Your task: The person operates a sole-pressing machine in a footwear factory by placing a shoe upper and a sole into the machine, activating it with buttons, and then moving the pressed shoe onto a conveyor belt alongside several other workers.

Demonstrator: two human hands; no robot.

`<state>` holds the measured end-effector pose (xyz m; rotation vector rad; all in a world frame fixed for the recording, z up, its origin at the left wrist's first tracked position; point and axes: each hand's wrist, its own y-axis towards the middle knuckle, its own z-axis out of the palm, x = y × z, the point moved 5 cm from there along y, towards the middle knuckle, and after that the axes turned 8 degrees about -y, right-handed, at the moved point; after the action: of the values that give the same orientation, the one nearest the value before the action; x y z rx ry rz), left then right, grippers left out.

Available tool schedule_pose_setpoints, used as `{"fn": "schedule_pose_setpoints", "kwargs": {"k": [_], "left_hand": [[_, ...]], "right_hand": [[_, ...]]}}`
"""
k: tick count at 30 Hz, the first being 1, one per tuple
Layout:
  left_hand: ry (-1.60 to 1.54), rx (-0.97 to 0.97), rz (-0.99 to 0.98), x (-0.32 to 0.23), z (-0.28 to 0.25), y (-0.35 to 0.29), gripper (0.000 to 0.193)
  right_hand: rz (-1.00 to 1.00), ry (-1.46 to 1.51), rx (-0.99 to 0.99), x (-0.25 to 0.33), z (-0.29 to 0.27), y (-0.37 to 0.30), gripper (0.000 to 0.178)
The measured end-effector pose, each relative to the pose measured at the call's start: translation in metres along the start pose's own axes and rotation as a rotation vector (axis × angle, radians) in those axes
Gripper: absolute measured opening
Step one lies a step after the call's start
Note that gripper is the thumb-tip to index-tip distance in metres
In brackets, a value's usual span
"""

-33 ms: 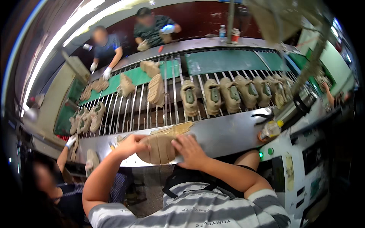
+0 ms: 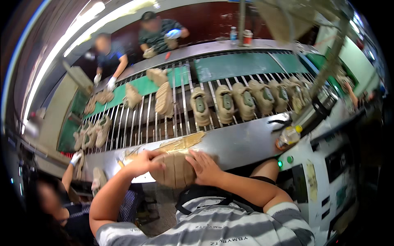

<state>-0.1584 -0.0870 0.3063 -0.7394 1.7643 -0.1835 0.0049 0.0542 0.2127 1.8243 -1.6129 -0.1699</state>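
Left hand [image 2: 144, 164] and right hand [image 2: 207, 169] gripped the tan shoe sole [image 2: 173, 170]. It had shifted bodyward, apparently easier to examine.

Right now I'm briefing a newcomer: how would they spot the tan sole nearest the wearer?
Find the barred conveyor across the middle, then the metal ledge along its near side. At the ledge's near edge is the tan sole, grooved face showing. Unlike the shoes on the conveyor, it is held between the wearer's left hand and right hand.

Ceiling lights [image 2: 93, 11] glare at upper left; edges curve into black.
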Motion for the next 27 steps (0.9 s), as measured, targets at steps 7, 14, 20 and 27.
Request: {"fn": "schedule_pose_setpoints", "kwargs": {"k": [7, 14, 20, 27], "left_hand": [[-0.770, 0.319, 0.338, -0.061, 0.104, 0.037, 0.055], [-0.745, 0.240, 0.245, 0.022, 0.174, 0.162, 0.048], [-0.628, -0.166, -0.015, 0.162, 0.178, 0.222, 0.036], [-0.681, -0.276, 0.107, 0.191, 0.182, 0.217, 0.034]], "right_hand": [[0.666, 0.432, -0.072, -0.004, -0.115, -0.126, 0.125], [1.139, 0.497, -1.072, -0.071, -0.258, -0.312, 0.111], [1.361, -0.371, -1.207, -0.130, -0.466, -0.397, 0.096], [2.031, -0.818, -0.708, -0.258, -0.561, -0.477, 0.103]]}}
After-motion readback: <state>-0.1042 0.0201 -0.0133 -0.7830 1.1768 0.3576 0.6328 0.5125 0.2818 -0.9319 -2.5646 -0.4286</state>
